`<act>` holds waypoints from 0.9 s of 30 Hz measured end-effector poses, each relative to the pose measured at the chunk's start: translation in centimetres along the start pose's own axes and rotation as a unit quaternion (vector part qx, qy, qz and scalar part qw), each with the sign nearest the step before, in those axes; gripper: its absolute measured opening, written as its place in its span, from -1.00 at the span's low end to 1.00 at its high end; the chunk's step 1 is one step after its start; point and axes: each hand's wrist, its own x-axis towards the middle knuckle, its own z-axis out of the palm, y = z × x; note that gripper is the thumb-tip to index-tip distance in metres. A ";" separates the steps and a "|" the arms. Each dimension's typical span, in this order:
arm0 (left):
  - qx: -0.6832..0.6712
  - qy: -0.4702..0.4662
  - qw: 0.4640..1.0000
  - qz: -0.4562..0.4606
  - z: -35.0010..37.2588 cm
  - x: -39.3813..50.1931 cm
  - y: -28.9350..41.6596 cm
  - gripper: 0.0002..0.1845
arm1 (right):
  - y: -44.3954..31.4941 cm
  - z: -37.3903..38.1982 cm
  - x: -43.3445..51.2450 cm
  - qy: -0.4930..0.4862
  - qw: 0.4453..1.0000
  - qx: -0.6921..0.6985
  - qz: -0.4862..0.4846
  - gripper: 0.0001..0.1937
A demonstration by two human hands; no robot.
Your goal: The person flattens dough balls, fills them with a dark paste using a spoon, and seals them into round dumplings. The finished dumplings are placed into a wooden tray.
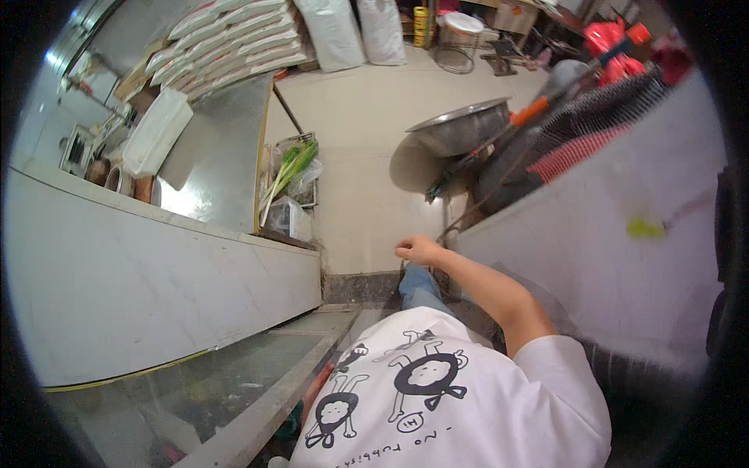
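Note:
My right hand (416, 250) hangs in front of me above my jeans, with the fingers loosely curled and no object visible in it. A strip of skin low at my left side, beside a pale door or window frame (275, 389), appears to be part of my left hand (319, 383); the shirt hides the rest, so its grip cannot be told. Ahead on the tiled floor, a wide metal basin (462, 126) leans tilted at the right. Long green vegetables (292, 167) lie in a crate with plastic bags at the left.
A marbled partition (175, 275) and a metal worktop (222, 140) with a white plastic tub (158, 131) border the left. A pale panel (585, 251) and a long-handled tool (532, 111) are at the right. Stacked sacks (234, 44) and a round stool (462, 26) stand farther ahead.

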 end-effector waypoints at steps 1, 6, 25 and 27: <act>0.009 0.019 1.000 0.002 0.5 0.2 -0.1 -0.74 | 1.1 -1.6 2.1 -0.001 0.999 -0.039 0.017 -0.56; -0.002 0.094 0.995 0.020 4.5 -0.1 -1.5 -0.76 | 9.6 -9.3 10.5 -0.009 0.987 0.018 0.158 -0.58; -0.118 0.042 0.969 0.214 50.4 15.4 39.6 -0.67 | -1.7 -37.7 40.5 0.133 0.933 0.281 0.184 -0.71; -0.082 0.021 0.976 0.202 56.5 17.4 47.2 -0.63 | 2.9 -39.9 43.9 0.146 0.935 0.251 0.201 -0.73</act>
